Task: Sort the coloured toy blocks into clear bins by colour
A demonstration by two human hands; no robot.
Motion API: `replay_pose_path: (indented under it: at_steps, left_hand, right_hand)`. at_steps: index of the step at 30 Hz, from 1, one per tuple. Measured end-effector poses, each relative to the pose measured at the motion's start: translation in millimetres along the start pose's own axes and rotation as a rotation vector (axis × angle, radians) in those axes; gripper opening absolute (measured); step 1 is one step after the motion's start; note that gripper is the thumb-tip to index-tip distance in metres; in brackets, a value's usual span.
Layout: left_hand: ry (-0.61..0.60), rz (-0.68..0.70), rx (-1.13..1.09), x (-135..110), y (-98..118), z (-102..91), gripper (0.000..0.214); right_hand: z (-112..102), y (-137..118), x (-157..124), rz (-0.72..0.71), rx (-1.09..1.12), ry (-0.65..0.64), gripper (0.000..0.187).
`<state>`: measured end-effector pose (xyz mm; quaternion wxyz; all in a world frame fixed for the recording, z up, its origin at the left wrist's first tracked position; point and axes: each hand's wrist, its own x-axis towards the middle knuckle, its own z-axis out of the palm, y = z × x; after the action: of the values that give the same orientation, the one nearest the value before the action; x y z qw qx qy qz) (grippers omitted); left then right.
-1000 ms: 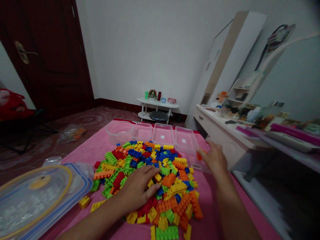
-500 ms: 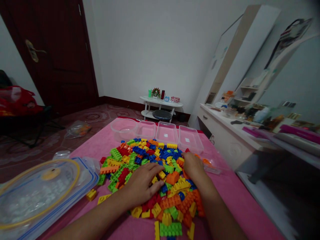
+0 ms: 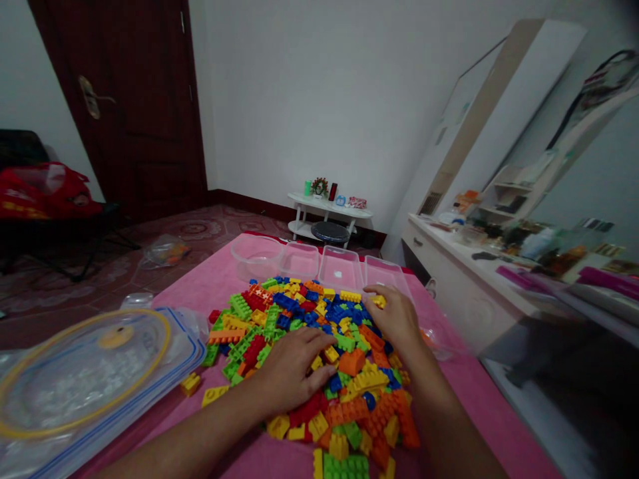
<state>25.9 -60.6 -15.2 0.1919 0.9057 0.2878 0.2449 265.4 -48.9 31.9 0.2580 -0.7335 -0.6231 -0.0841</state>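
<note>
A heap of coloured plastic building bricks point(image 3: 309, 346) lies on a pink cloth point(image 3: 210, 286). My left hand point(image 3: 292, 369) rests flat on the heap's near side, fingers stretched over the bricks. My right hand point(image 3: 394, 316) is at the heap's far right edge, fingers pinched on a small yellow brick point(image 3: 379, 301). Behind the heap stands a row of clear plastic containers: a round bowl point(image 3: 254, 256) and three rectangular tubs point(image 3: 342, 269). A further clear container point(image 3: 436, 340) with orange pieces lies right of my right hand.
A large clear lid point(image 3: 84, 372) with a yellow and blue rim lies at the left. A white dresser point(image 3: 464, 293) crowded with items runs along the right. A small white table point(image 3: 327, 213) stands by the far wall, a dark door point(image 3: 130, 100) at the left.
My right hand came back from the container at the right to the heap and picked up a yellow brick. My left hand stayed on the heap. The camera tilted slightly.
</note>
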Motion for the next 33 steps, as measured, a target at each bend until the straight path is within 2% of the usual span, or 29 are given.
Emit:
replay_pose_path:
  at_steps: [5,12,17,20,27,30,33]
  left_hand:
    - [0.017,-0.002,-0.034,0.7,-0.1,-0.7,0.037]
    - [0.035,-0.005,-0.047,-0.2,-2.3,1.0,0.038]
    - [0.042,-0.014,-0.056,-1.0,-2.4,1.3,0.038]
    - [0.051,-0.014,-0.060,-1.1,-2.8,0.6,0.038]
    - [0.038,-0.017,-0.070,-0.6,-1.7,-1.7,0.036]
    - [0.046,-0.021,-0.068,-0.6,-1.4,-1.3,0.036]
    - [0.047,-0.026,-0.067,-0.9,-1.5,-0.7,0.036]
  right_hand:
    - [24.4,-4.5,34.9,-0.047,-0.276,-0.184,0.023]
    - [47.4,-27.8,50.1,-0.201,-0.262,-0.277,0.031]
    - [62.6,-41.9,50.7,-0.178,-0.263,-0.329,0.028]
    - [59.8,-42.6,56.1,-0.128,-0.256,-0.346,0.025]
    - [33.3,-29.6,82.5,-0.043,-0.143,-0.406,0.016]
    - [25.6,-22.6,94.7,0.005,-0.083,-0.349,0.011]
    - [21.3,-16.4,103.9,0.072,-0.014,-0.223,0.013]
